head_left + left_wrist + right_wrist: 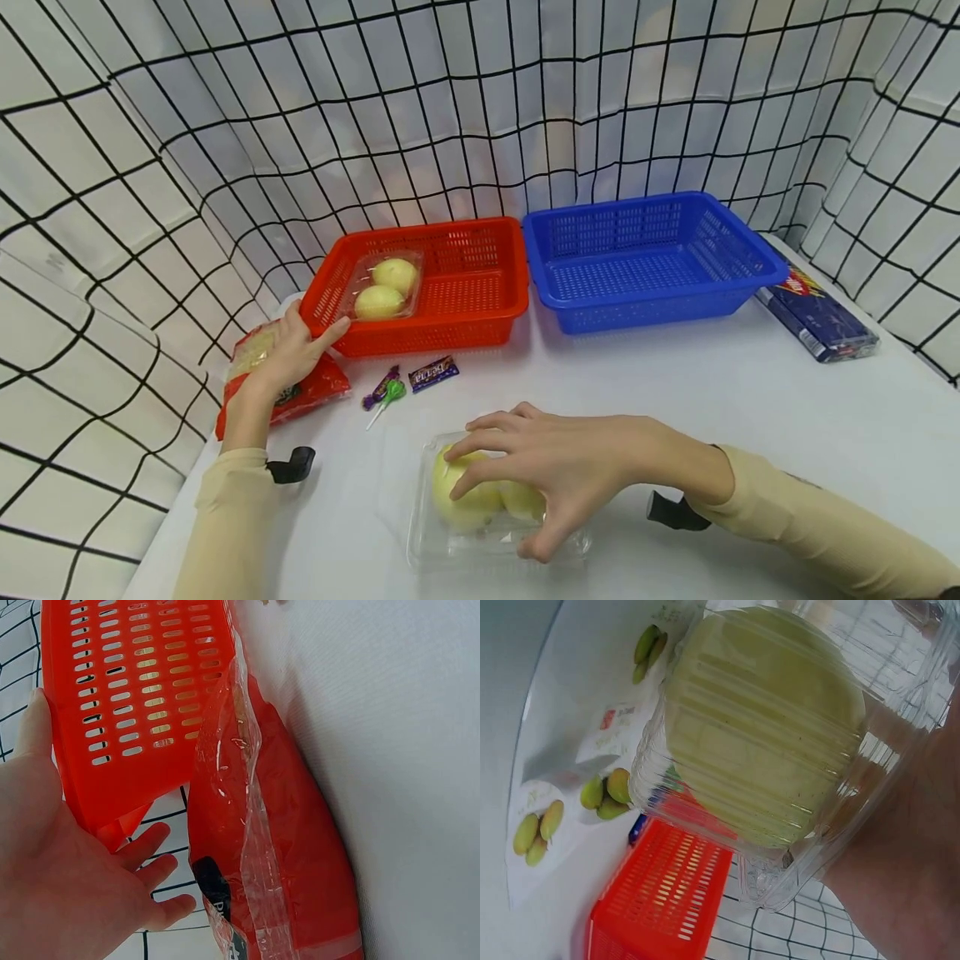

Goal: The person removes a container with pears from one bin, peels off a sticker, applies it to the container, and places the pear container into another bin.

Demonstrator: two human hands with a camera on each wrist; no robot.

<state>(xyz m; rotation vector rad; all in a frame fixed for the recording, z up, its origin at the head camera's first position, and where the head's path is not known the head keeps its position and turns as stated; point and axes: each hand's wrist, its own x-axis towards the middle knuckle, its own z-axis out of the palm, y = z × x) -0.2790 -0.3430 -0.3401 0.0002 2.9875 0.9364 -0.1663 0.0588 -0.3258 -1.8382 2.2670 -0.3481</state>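
My left hand point(288, 354) holds the red basket point(480, 331) at its near left corner. Its thumb lies at the rim, and several splayed fingers point(161, 871) show below the corner, beside a red bag point(289, 825). My right hand point(551, 467), palm down with fingers spread, reaches across a clear plastic box point(427, 542) on the table. Inside the box are round yellow-green fruits point(461, 492), partly hidden by the hand. One fruit point(765, 727) fills much of the right wrist view through the ridged plastic. A similar box of two fruits point(378, 302) sits in the basket's left half.
To the right of the red basket stands a blue basket point(645, 312), with a dark blue packet point(821, 321) beside it. A purple-wrapped candy point(381, 388), a green lollipop point(393, 390) and a small candy bar point(433, 374) lie before the red basket. Black netting point(450, 79) surrounds the table.
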